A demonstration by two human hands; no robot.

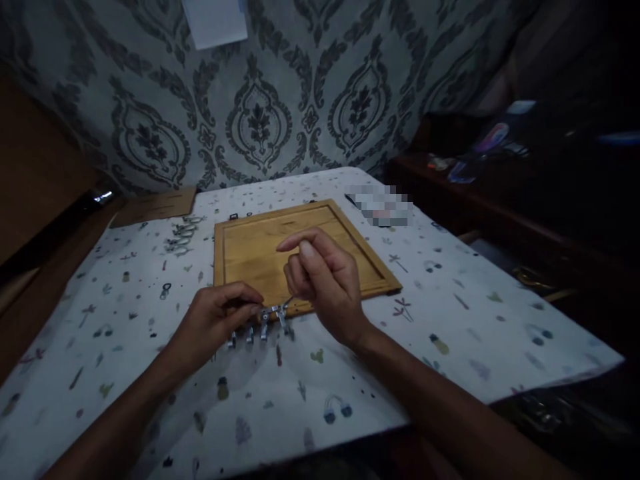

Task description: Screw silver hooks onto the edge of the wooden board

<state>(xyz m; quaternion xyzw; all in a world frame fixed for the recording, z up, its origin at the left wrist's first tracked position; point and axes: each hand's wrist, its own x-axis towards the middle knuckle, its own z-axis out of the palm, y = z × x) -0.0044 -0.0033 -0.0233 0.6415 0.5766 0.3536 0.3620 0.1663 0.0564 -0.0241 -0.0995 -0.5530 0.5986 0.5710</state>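
Left hand [215,319] pinches the metal hook row [261,325] beside the wooden board [250,250]; right hand [325,279] nips its right end. Firm pinch, small moves, I'd say.

Counter [450,320] cloth: white w/ tiny scattered prints in blue, green, pink, yellow. Board [250,253]: honey-yellow wood, darker brown rim, faint grain. Metal hooks [265,320]: shiny silver-grey. Wall [310,100]: pale grey-green w/ dark grey damask medallions. Paper sheet [215,23]: plain white. Cardboard [155,205]: flat brown.

Pixelated patch [383,205] hides something; left fingers [244,297] partly cover hook rail [264,319].
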